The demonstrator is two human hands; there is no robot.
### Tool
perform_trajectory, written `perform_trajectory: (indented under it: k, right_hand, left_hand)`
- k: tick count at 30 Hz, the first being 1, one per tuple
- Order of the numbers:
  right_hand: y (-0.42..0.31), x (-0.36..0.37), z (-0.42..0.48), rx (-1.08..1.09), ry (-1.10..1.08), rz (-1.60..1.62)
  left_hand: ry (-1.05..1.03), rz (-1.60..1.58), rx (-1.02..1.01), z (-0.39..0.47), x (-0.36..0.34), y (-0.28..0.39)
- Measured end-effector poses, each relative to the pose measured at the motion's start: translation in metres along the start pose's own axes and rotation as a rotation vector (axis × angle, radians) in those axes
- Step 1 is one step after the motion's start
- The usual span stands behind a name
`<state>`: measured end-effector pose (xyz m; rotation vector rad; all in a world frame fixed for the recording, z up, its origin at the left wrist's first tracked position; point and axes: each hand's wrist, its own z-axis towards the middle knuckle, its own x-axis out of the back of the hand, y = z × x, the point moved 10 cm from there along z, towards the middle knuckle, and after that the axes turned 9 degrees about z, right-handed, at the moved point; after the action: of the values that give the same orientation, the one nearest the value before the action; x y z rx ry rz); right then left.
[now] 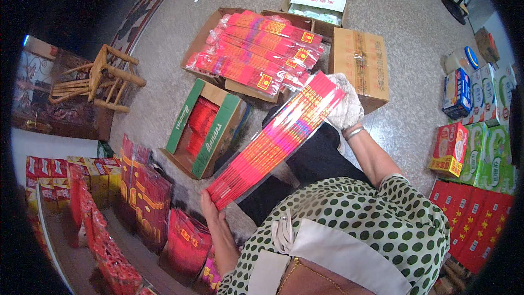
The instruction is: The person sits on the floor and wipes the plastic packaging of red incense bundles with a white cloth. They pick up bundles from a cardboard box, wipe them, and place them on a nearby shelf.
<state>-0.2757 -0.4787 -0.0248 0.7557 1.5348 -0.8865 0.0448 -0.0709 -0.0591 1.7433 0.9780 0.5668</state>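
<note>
A long, flat clear plastic sleeve of red sticks with shiny gold print (278, 139) lies slantwise across my lap, held at both ends. My left hand (213, 209), bare, grips its lower left end at the edge. My right hand (347, 102), in a white knitted glove with a metal bangle at the wrist, holds the upper right end; its fingers are partly hidden behind the sleeve. Just beyond, a pile of similar red packs (254, 49) rests on an open cardboard box. Nearer on the left, a green and brown carton (213, 137) holds red packets.
A taped cardboard box (360, 61) and a smaller open box (319, 1) stand beyond. A bamboo chair (102, 76) is at the left. Red packaged goods (143, 205) line the lower left; stacked cartons (448, 147) stand at the right.
</note>
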Motion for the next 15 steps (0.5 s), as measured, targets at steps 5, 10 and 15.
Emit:
perform_trajectory:
  k: [5, 10, 15]
  right_hand:
    - [0.012, -0.091, 0.028, 0.009, -0.116, 0.277]
    - [0.056, -0.154, 0.046, -0.101, -0.194, 0.27]
    - [0.14, -0.222, 0.006, -0.419, -0.34, 0.33]
  left_hand:
    - [0.016, -0.146, -0.022, -0.006, -0.023, 0.024]
    - [-0.009, -0.254, -0.135, 0.0, -0.063, 0.052]
    - [-0.007, -0.319, -0.159, 0.002, -0.112, 0.084]
